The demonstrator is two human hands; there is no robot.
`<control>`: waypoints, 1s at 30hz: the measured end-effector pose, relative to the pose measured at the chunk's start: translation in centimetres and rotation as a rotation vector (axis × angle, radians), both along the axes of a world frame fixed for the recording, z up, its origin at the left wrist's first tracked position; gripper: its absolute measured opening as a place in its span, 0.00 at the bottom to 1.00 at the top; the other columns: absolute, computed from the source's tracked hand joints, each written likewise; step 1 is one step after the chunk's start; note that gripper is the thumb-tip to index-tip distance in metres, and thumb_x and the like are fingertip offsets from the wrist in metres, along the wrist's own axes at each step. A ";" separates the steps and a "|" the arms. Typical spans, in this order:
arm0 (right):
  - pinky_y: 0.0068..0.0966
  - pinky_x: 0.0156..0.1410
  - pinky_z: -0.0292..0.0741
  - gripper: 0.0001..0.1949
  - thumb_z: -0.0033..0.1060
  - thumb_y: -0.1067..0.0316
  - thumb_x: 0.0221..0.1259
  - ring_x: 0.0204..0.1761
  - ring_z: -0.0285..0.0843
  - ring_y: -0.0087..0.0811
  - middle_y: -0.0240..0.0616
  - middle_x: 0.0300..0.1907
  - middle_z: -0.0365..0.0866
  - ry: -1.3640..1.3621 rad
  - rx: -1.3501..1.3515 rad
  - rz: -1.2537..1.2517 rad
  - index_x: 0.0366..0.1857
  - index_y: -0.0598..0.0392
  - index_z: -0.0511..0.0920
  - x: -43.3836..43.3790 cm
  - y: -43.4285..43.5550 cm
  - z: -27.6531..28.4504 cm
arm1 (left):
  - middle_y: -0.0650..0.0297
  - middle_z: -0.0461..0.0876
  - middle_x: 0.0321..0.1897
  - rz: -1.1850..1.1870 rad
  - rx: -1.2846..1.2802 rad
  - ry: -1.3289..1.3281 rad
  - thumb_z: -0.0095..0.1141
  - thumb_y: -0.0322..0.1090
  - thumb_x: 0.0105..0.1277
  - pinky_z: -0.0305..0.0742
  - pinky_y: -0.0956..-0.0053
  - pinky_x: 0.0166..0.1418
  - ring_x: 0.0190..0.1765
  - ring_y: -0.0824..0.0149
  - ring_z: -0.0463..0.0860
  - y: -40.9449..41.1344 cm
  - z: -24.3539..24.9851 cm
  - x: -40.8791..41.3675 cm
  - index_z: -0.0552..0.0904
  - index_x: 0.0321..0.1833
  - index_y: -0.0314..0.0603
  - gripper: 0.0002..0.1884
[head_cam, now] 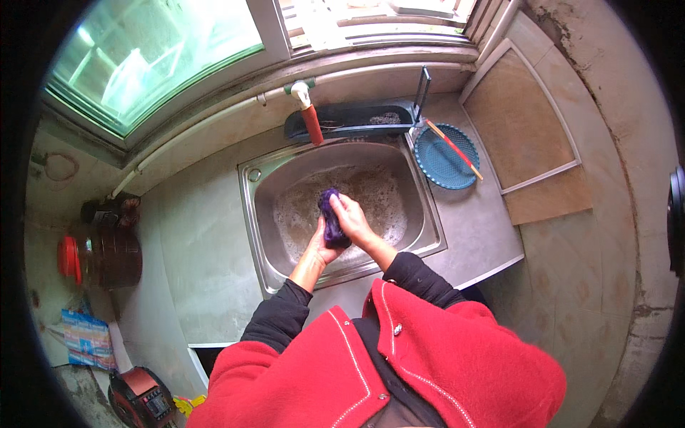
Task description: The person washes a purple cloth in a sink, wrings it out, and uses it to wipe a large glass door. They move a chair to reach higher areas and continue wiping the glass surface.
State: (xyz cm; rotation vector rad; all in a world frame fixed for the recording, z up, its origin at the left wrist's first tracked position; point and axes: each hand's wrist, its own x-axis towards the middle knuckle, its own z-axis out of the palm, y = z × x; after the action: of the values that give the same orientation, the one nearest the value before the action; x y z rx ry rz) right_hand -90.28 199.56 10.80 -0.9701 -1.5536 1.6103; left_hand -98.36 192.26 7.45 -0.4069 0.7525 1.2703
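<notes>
Between my two hands is a wet, bunched-up purple cloth point(333, 220), held above a stainless steel sink point(432, 235). My left hand point(321, 243) supports it from below and the left, with the fingers mostly hidden. My right hand point(350, 216) presses on it from the right, thumb along its top. Murky, brownish water point(299, 200) with foam covers the basin's bottom. Beyond the cloth, a white tap with a red sleeve point(312, 124) hangs over the sink's back edge.
A dark trough-shaped holder point(350, 116) stands behind the sink. To the right sits a blue plastic basket point(444, 166) with a red-and-yellow stick point(455, 150) across it. On the left are a large jar with a red lid point(109, 258) and a striped packet point(88, 338). A window point(160, 59) rises behind.
</notes>
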 end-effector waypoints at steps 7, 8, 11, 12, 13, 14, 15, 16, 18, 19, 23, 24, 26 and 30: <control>0.47 0.72 0.47 0.28 0.55 0.61 0.56 0.72 0.45 0.50 0.52 0.68 0.52 -0.696 0.807 0.021 0.62 0.57 0.66 2.7 -3.6 3.3 | 0.61 0.68 0.63 -0.220 0.325 0.099 0.63 0.62 0.50 0.58 0.61 0.71 0.66 0.61 0.65 0.1 4.4 0.5 0.65 0.67 0.48 0.44; 0.43 0.75 0.42 0.32 0.54 0.63 0.53 0.74 0.39 0.50 0.51 0.72 0.45 -0.495 0.532 0.163 0.65 0.60 0.61 2.7 -3.1 1.2 | 0.61 0.68 0.63 -0.230 0.312 0.150 0.65 0.61 0.49 0.59 0.61 0.70 0.65 0.61 0.66 0.1 4.2 0.5 0.65 0.66 0.47 0.44; 0.36 0.74 0.49 0.39 0.55 0.70 0.49 0.74 0.42 0.40 0.50 0.71 0.50 0.122 -0.152 0.443 0.69 0.62 0.51 5.1 -2.1 4.9 | 0.61 0.77 0.54 -0.285 0.238 0.160 0.67 0.48 0.55 0.69 0.64 0.62 0.54 0.62 0.76 -1.2 3.2 -1.1 0.73 0.59 0.49 0.30; 0.34 0.73 0.51 0.39 0.54 0.73 0.48 0.73 0.48 0.39 0.47 0.70 0.55 0.442 -0.432 0.361 0.69 0.61 0.51 5.7 -1.9 6.4 | 0.60 0.78 0.52 -0.272 0.238 0.157 0.67 0.47 0.55 0.71 0.64 0.60 0.52 0.62 0.78 -1.3 3.4 -1.6 0.74 0.58 0.48 0.28; 0.33 0.70 0.55 0.37 0.54 0.70 0.53 0.71 0.52 0.38 0.46 0.69 0.56 0.533 -0.613 0.265 0.70 0.56 0.51 6.5 -1.2 8.3 | 0.59 0.79 0.50 -0.259 0.233 0.156 0.66 0.45 0.56 0.72 0.65 0.58 0.50 0.63 0.79 -1.6 4.1 -1.9 0.74 0.57 0.48 0.27; 0.33 0.68 0.58 0.36 0.55 0.66 0.56 0.70 0.55 0.37 0.45 0.69 0.57 0.474 -0.569 0.109 0.70 0.52 0.51 6.4 -0.5 8.0 | 0.58 0.79 0.51 -0.272 0.283 0.085 0.65 0.46 0.56 0.71 0.61 0.59 0.50 0.62 0.79 -1.6 4.7 -2.3 0.74 0.57 0.47 0.27; 0.32 0.66 0.62 0.36 0.56 0.63 0.59 0.68 0.57 0.37 0.45 0.68 0.58 0.419 -0.523 -0.058 0.71 0.48 0.51 6.5 -0.2 6.7 | 0.57 0.79 0.51 -0.297 0.329 0.013 0.64 0.46 0.56 0.70 0.58 0.61 0.50 0.61 0.79 -1.6 6.4 -2.4 0.74 0.57 0.45 0.28; 0.32 0.61 0.67 0.34 0.55 0.53 0.62 0.68 0.57 0.34 0.43 0.68 0.59 0.486 -0.642 -0.093 0.71 0.40 0.52 6.6 0.3 3.9 | 0.55 0.79 0.51 -0.333 0.325 -0.101 0.63 0.50 0.54 0.66 0.51 0.65 0.53 0.59 0.78 -1.6 9.1 -1.8 0.73 0.58 0.43 0.30; 0.38 0.59 0.71 0.35 0.52 0.41 0.61 0.62 0.66 0.40 0.43 0.64 0.63 0.636 -0.740 0.018 0.70 0.38 0.54 4.1 -0.1 2.3 | 0.51 0.77 0.53 -0.320 0.419 -0.326 0.62 0.51 0.55 0.63 0.47 0.66 0.56 0.52 0.76 -1.4 10.6 -1.0 0.70 0.61 0.40 0.34; 0.40 0.58 0.72 0.36 0.50 0.37 0.60 0.59 0.69 0.41 0.45 0.63 0.65 0.755 -0.769 0.103 0.70 0.39 0.54 2.8 -0.6 2.2 | 0.50 0.76 0.53 -0.316 0.464 -0.364 0.62 0.50 0.54 0.64 0.48 0.66 0.56 0.51 0.75 -1.5 11.7 -0.5 0.68 0.61 0.39 0.35; 0.47 0.61 0.71 0.33 0.45 0.36 0.61 0.59 0.68 0.56 0.54 0.60 0.67 1.069 -0.717 0.384 0.66 0.43 0.61 0.2 -2.3 6.8 | 0.53 0.76 0.50 -0.274 0.397 -0.571 0.67 0.47 0.53 0.78 0.67 0.50 0.47 0.58 0.78 -2.2 11.2 -1.9 0.68 0.59 0.37 0.35; 0.43 0.58 0.74 0.25 0.46 0.40 0.64 0.55 0.73 0.48 0.49 0.54 0.73 0.851 -0.671 0.310 0.57 0.45 0.67 1.4 -0.9 5.6 | 0.53 0.76 0.50 -0.324 0.405 -0.550 0.68 0.47 0.53 0.77 0.68 0.46 0.46 0.60 0.78 -2.0 11.2 -2.1 0.69 0.58 0.37 0.34; 0.28 0.47 0.77 0.13 0.54 0.52 0.63 0.39 0.77 0.27 0.37 0.39 0.78 0.543 -0.477 0.321 0.40 0.49 0.73 1.2 0.7 7.4 | 0.58 0.78 0.44 -0.366 0.454 -0.382 0.67 0.46 0.55 0.76 0.70 0.36 0.40 0.64 0.79 -2.6 11.4 -2.9 0.73 0.53 0.37 0.28; 0.17 0.33 0.67 0.07 0.62 0.64 0.54 0.28 0.67 0.17 0.26 0.24 0.73 -0.001 -0.045 0.235 0.24 0.52 0.75 0.0 3.4 8.2 | 0.66 0.81 0.31 -0.514 0.409 0.203 0.65 0.41 0.57 0.75 0.74 0.35 0.30 0.71 0.79 -1.6 10.8 -2.4 0.77 0.46 0.43 0.17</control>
State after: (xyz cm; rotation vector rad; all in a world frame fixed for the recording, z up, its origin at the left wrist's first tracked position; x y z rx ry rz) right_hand -90.25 202.95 19.02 -0.8358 -1.6895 1.8124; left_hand -100.80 190.64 18.26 0.2425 0.6876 0.9475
